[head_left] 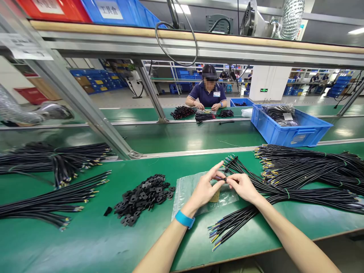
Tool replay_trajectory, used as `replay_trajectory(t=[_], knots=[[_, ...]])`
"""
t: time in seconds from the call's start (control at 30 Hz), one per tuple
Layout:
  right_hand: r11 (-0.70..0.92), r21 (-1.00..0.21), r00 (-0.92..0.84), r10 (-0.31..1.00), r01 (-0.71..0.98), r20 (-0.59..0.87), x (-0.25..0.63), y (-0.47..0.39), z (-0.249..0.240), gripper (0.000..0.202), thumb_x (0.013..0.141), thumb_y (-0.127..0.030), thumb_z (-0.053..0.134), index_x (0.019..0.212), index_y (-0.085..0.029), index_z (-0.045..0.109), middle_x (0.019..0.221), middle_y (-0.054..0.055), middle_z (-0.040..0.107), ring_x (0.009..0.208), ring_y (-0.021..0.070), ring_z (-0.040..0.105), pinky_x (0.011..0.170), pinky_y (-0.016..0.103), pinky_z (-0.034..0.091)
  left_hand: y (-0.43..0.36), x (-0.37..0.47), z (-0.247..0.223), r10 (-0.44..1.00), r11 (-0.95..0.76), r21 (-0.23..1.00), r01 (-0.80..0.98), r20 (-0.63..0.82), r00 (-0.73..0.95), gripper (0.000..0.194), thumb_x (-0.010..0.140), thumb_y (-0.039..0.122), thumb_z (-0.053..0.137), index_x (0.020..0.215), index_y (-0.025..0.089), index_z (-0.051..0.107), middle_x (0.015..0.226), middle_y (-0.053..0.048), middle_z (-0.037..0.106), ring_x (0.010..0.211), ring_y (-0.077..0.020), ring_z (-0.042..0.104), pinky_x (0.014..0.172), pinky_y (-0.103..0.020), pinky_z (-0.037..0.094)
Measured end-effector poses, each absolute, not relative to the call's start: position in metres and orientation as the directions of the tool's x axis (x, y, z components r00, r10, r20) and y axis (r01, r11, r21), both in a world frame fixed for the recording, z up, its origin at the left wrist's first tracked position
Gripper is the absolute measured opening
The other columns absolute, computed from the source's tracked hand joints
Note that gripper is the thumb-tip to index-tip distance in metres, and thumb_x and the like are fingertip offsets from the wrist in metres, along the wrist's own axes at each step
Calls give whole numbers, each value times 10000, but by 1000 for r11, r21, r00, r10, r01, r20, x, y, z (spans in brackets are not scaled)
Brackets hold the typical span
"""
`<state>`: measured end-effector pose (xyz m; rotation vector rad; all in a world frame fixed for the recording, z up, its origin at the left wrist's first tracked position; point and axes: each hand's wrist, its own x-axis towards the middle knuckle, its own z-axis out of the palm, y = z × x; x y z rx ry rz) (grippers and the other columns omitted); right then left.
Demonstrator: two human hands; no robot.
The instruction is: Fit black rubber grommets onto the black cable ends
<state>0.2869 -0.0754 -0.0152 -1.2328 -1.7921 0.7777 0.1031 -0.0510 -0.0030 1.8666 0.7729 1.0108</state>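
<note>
Pinching a small black part between their fingertips, the left hand and right hand meet over the clear bag; whether a cable end sits in the part cannot be told. A light, square grip, one hand steadying while the other adjusts, would likely suit so small a part. Cables lie to the right and loose black pieces left of the bag, on the bench.

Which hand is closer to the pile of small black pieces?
Left. The left hand is over the clear bag beside the pile; the right hand is farther right, by the cables.
</note>
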Motion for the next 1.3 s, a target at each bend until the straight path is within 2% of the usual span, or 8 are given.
replay_trajectory(t=[0.1,0.23,0.57,0.73,0.83,1.0,1.13,1.3], knots=[[410,-752,-136,906,515,401,287,-78,-14,204,891,-252,531,801,-172,696,720,22,653,651,148,568,646,244,418,-49,104,-4,848,-285,958,-25,264,459,693,821,314,657,1451,216,384,1082,-81,638,887,-163,627,845,-322,509],[478,-632,-185,862,610,473,285,-81,-16,209,920,-232,517,859,-188,712,776,37,648,692,150,569,682,247,416,-47,106,-6,887,-166,986,-31,163,433,676,793,359,693,1391,158,450,904,-53,647,780,-154,618,744,-306,514],[341,-813,-223,938,472,264,286,-73,-14,296,903,-258,499,662,-157,639,562,-28,528,522,114,457,505,223,325,-50,108,-6,783,-475,879,39,402,475,633,808,182,611,1415,232,439,1016,-51,653,971,-179,606,964,-379,450],[393,-534,-57,841,749,538,298,-66,-13,170,907,-263,537,949,-181,679,934,79,654,867,213,587,767,315,443,-36,84,4,795,-607,685,403,535,286,567,838,264,590,1389,214,464,1168,-89,618,1036,-204,588,940,-362,472],[308,-352,-51,811,884,582,306,-65,-10,226,885,-265,591,1088,-173,625,1086,134,590,1021,273,534,851,389,423,-23,48,14,849,-366,414,833,516,117,380,881,295,498,1210,142,610,1073,-139,650,1035,-270,602,926,-408,463],[321,-475,-167,926,819,337,310,-84,6,292,774,-381,756,955,-195,620,830,14,564,748,179,536,672,277,411,-13,0,21,998,11,11,1000,69,-12,288,847,355,504,817,157,711,933,-159,694,899,-334,665,749,-411,499],[471,-666,-644,765,579,-20,303,-103,12,257,717,-367,809,845,-197,667,784,-30,562,702,118,526,590,202,369,-18,-7,26,991,-44,-60,997,-125,36,190,777,314,556,760,192,701,909,-122,717,857,-310,679,709,-365,490],[477,-642,-711,686,600,-156,295,-108,6,183,742,-306,795,791,-175,678,768,-25,588,671,101,517,586,202,338,-20,-4,29,980,-94,-105,990,-186,73,176,660,121,554,752,181,692,827,-120,727,829,-296,679,686,-328,473]])
